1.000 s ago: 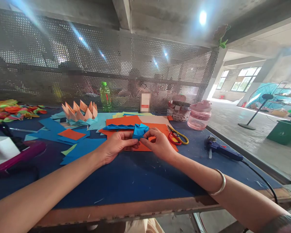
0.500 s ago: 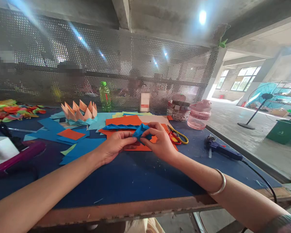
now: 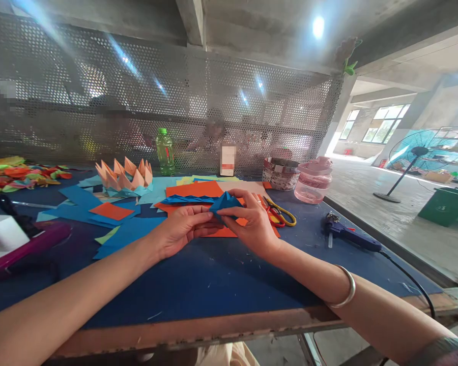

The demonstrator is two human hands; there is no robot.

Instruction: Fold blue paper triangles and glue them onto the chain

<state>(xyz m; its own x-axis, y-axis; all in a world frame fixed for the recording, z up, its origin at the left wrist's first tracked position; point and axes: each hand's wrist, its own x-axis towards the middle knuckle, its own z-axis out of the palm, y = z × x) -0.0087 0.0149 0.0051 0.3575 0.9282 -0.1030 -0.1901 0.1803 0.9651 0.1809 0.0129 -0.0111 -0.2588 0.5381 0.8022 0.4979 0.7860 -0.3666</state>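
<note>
A folded piece of blue paper [image 3: 226, 201] is held up between both hands, above the front of the orange sheets [image 3: 194, 189]. My left hand [image 3: 182, 227] pinches its left edge between thumb and fingers. On its right side, my right hand [image 3: 251, 219] grips it, thumb below and forefinger over the top, partly hiding it. Just behind lies a row of folded blue paper pieces [image 3: 187, 200] on the orange paper. Scissors with red and yellow handles [image 3: 280, 212] rest to the right of my right hand.
A peach and light-blue folded-paper crown [image 3: 125, 178] stands back left, near a green bottle [image 3: 165, 152]. Loose blue sheets [image 3: 132, 237] lie left. A phone [image 3: 228, 160], a round basket [image 3: 281, 174] and a pink jug [image 3: 313, 180] stand behind. A corded glue gun [image 3: 351, 236] lies right.
The blue paper has turned slightly in my fingers and shows a broader, flatter face. My right fingers have shifted their grip along it; my left hand stays nearly in place.
</note>
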